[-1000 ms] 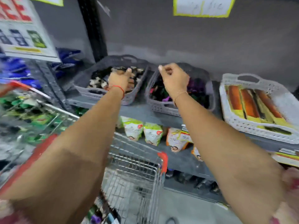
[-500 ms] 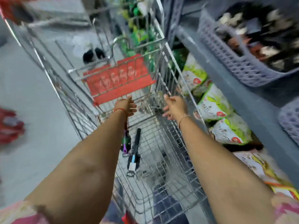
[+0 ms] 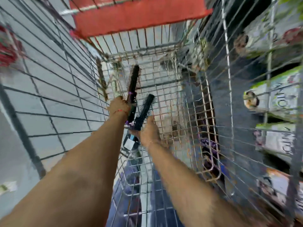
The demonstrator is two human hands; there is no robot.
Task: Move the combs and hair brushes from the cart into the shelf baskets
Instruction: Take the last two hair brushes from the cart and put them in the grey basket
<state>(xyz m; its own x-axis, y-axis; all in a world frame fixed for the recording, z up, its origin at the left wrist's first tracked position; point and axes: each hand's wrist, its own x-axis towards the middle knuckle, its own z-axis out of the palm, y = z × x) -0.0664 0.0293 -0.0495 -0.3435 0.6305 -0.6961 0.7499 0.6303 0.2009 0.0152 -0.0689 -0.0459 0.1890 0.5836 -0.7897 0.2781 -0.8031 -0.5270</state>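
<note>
Hair brushes sit in both our hands, down inside the wire cart, though motion blur softens everything. Our left hand is closed round the handle of a black round brush; its bristled head points up and away from us, long axis nearly upright in view. Our right hand wraps the lower end of a second brush, head tilted up and right. How tightly those fingers close, we cannot tell. Purple items lower right stay indistinct.
</note>
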